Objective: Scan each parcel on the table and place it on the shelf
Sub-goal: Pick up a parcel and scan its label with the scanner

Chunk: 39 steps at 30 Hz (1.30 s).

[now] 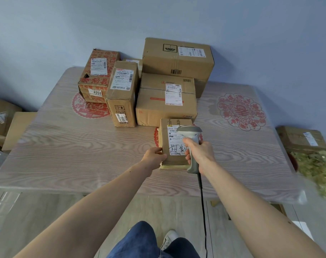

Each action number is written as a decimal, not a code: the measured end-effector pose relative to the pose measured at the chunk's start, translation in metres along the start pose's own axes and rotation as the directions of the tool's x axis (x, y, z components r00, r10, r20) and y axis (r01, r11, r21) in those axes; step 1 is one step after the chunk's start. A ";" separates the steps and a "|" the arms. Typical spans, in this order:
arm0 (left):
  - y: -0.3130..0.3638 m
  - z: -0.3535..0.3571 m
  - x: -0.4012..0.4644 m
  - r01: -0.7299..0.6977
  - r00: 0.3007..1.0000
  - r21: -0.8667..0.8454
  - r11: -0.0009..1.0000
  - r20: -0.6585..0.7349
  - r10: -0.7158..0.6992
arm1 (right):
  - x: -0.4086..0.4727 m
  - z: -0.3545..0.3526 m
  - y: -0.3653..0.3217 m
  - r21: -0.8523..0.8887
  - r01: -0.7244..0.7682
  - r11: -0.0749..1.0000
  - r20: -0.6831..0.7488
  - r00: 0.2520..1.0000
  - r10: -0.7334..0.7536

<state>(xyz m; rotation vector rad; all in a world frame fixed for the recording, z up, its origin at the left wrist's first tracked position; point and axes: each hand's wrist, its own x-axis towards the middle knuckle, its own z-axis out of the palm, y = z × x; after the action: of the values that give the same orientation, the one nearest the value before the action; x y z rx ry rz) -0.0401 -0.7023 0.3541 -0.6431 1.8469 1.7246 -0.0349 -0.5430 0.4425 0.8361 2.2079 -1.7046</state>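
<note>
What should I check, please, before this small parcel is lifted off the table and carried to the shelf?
1. Scanner aimed at the label of the small parcel: ok, its head sits over the label.
2. Right hand grips the scanner handle: ok.
3. Left hand holds the parcel's left edge: ok.
4. Scan registered: cannot tell, no light or readout shows.
5. Scanner cable hangs free off the table edge: ok.
6. Shelf ready to receive it: cannot tell, no shelf in view.
</note>
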 end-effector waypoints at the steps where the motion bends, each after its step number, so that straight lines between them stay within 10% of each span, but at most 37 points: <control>1: 0.001 0.000 -0.001 -0.001 1.000 0.014 1.000 -0.002 0.001 | 0.001 -0.001 0.000 -0.003 0.003 1.000 -0.007 1.000 -0.003; 19: 0.041 0.016 0.024 -0.060 0.996 0.055 0.997 -0.065 0.064 | 0.082 -0.051 0.034 -0.285 0.135 0.949 -0.216 0.955 -0.201; 39: 0.032 0.019 0.039 -0.055 0.985 -0.132 0.990 -0.167 0.033 | 0.157 -0.060 0.091 -0.646 -0.111 0.755 -0.151 0.988 0.016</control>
<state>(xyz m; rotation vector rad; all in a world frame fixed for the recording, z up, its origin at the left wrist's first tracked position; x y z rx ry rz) -0.0892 -0.6802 0.3509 -0.8270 1.8771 1.8887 -0.1020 -0.4255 0.3073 0.8274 2.5631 -0.7304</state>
